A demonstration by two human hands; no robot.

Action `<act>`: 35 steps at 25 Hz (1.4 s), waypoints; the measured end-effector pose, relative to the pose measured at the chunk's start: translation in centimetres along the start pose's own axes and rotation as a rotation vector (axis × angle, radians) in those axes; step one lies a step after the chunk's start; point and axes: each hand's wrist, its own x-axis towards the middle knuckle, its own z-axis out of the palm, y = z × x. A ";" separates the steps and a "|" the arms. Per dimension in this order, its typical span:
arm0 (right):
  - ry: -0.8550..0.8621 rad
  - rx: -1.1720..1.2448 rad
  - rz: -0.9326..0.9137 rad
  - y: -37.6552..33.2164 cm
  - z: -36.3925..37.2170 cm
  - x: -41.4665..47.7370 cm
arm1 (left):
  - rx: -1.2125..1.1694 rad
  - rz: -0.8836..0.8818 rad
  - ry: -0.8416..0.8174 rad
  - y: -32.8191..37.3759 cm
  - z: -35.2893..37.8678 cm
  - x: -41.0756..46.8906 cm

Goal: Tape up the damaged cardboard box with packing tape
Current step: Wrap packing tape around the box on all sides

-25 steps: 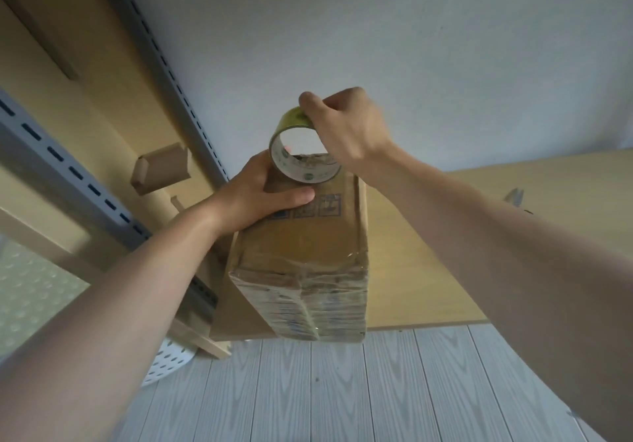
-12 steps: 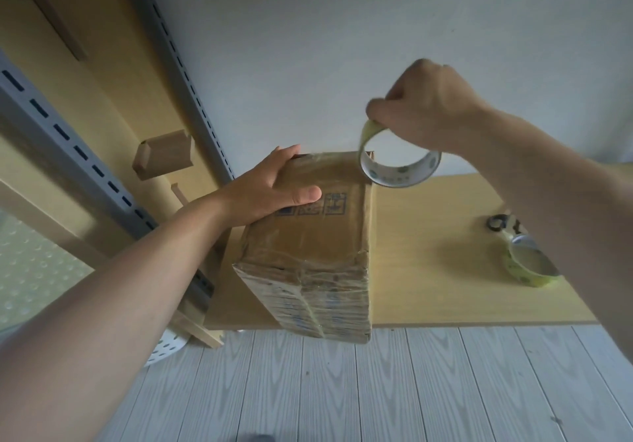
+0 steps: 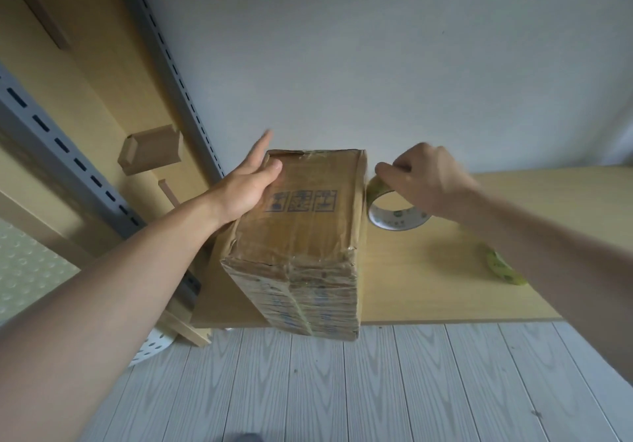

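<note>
A worn brown cardboard box [image 3: 301, 236], wrapped in shiny clear tape, stands on the wooden desk [image 3: 428, 280] with its near end overhanging the front edge. My left hand [image 3: 250, 184] lies flat with straight fingers on the box's top left edge. Just right of the box's far top corner, my right hand [image 3: 424, 177] grips a roll of packing tape [image 3: 394, 217] from above. The roll hangs close to the box's right side, above the desk.
A second yellow-green tape roll [image 3: 503, 268] lies on the desk at the right, partly behind my right forearm. A slotted grey shelf rail [image 3: 171, 61] and a small wooden block [image 3: 150, 150] are at the left. Pale floorboards [image 3: 342, 390] lie below.
My right hand has carried the tape roll from over the box top to the right and down beside the box. My left hand has straightened and slid toward the box's far left edge.
</note>
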 end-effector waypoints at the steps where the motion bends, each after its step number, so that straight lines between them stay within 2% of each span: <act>1: 0.029 0.107 -0.012 0.5 0.9 -0.3 | -0.023 -0.008 0.013 -0.8 -0.2 -0.1; 3: 0.099 0.332 -0.035 1.2 2.3 -0.8 | -0.055 -0.098 0.032 -1.2 -0.6 -0.2; 6: 0.107 0.646 0.016 2.1 3.0 -1.0 | -0.042 -0.279 0.115 -0.6 -0.6 -0.3; 9: 0.113 0.836 0.099 2.7 2.5 -1.1 | -0.149 -0.318 0.210 0.3 0.1 -0.7; 12: 0.193 1.020 0.147 2.4 0.7 -0.7 | -0.296 -0.320 0.291 1.1 3.2 -1.7; 14: 0.235 1.158 0.164 1.9 -0.6 -0.1 | -0.440 -0.469 0.290 1.2 6.1 -1.9; 16: 0.205 1.255 0.161 1.5 -0.7 0.2 | -0.397 -0.562 0.311 -0.6 7.8 -1.8; 19: 0.145 1.167 0.115 0.3 1.0 0.1 | -0.011 -0.370 0.289 -2.2 8.1 -2.1; 20: 0.118 1.136 0.095 -0.5 1.4 0.0 | 0.005 -0.269 0.290 -2.2 7.5 -2.0; 21: 0.084 1.110 0.073 -1.4 2.0 0.0 | -0.070 -0.152 0.232 -2.0 6.4 -1.9; 23: 0.029 1.004 0.022 -2.8 3.2 0.0 | -0.296 0.008 -0.011 -1.6 4.6 -1.4; 24: 0.007 0.923 -0.008 -3.4 4.1 -0.2 | -0.285 0.058 -0.147 -1.4 4.2 -1.2; 26: -0.018 0.778 -0.054 -4.0 6.1 -0.4 | -0.019 0.078 -0.212 -1.4 5.4 -1.5; 27: -0.013 0.725 -0.048 -4.0 6.9 -0.5 | 0.013 0.053 -0.187 -1.7 6.4 -1.7; 29: -0.055 0.677 -0.001 -3.5 7.4 -0.3 | -0.025 -0.008 -0.132 -2.8 7.9 -2.1; 33: -0.371 0.591 -0.044 -2.0 5.5 0.0 | 0.016 -0.037 -0.133 -4.2 7.9 -1.6; 35: -0.404 0.452 -0.062 -1.8 4.4 0.4 | 0.032 -0.029 -0.105 -4.1 8.1 -1.5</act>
